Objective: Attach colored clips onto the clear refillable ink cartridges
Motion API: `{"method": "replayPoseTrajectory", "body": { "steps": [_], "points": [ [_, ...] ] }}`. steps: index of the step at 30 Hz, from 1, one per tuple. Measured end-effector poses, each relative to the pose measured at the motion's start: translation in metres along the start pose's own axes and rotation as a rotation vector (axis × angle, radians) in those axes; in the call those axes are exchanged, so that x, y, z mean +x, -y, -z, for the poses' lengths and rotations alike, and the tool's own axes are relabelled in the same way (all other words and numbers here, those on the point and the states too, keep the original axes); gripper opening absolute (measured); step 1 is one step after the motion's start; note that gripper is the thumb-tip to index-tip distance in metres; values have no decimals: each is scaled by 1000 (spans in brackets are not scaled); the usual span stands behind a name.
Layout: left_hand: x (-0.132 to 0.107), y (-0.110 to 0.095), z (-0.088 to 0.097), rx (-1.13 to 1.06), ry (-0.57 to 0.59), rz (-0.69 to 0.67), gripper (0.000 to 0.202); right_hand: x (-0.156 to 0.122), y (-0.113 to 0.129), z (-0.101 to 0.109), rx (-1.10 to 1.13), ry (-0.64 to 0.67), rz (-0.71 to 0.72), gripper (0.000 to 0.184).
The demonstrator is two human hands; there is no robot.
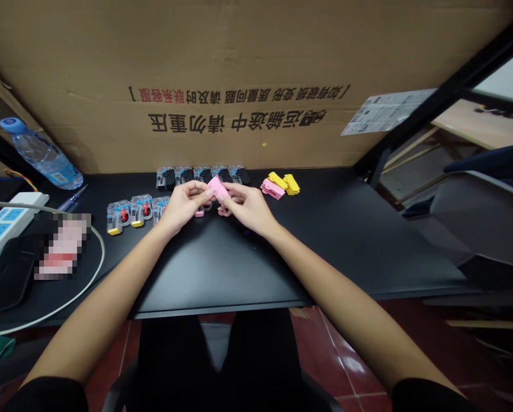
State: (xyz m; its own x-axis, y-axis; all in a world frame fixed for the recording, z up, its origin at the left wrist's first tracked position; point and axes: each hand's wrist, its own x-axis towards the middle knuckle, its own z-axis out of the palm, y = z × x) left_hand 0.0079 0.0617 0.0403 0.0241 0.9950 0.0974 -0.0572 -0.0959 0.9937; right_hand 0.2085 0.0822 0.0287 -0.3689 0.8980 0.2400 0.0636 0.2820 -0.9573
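Observation:
Both my hands meet over the far middle of the black desk [222, 269]. My left hand [183, 205] and my right hand [247, 205] are closed in a pinch on the same small pink plastic clip [217, 186], held just above the desk. Below it lie more small pink pieces [200, 213], partly hidden by my fingers. A row of clear ink cartridges with yellow tabs [130, 214] lies just left of my left hand. Behind my hands stands a row of black-capped cartridges [200, 175]. Pink and yellow clips [280, 185] lie right of my right hand.
A big cardboard sheet [239, 80] walls off the back of the desk. At the left are a water bottle [42, 154], a white power strip [3, 226], a white cable [97, 252] and a screwdriver [72, 198]. A black frame post [411, 123] and a chair [480, 212] stand at the right.

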Motion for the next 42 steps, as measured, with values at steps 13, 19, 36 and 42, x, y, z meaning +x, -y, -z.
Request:
{"method": "replayPoseTrajectory", "body": {
  "steps": [13,19,36,42],
  "points": [
    [0,0,-3,-46,-3,-31,46,-1,5,0,2,-4,-13,66],
    [0,2,-5,14,-43,-116,51,-2,6,0,-17,-5,-8,65],
    [-7,-4,-1,210,16,-223,36,-2,2,-5,-16,0,-20,71],
    [-1,-9,9,238,-75,-281,29,6,3,8,92,-43,-30,73]
  ]
}}
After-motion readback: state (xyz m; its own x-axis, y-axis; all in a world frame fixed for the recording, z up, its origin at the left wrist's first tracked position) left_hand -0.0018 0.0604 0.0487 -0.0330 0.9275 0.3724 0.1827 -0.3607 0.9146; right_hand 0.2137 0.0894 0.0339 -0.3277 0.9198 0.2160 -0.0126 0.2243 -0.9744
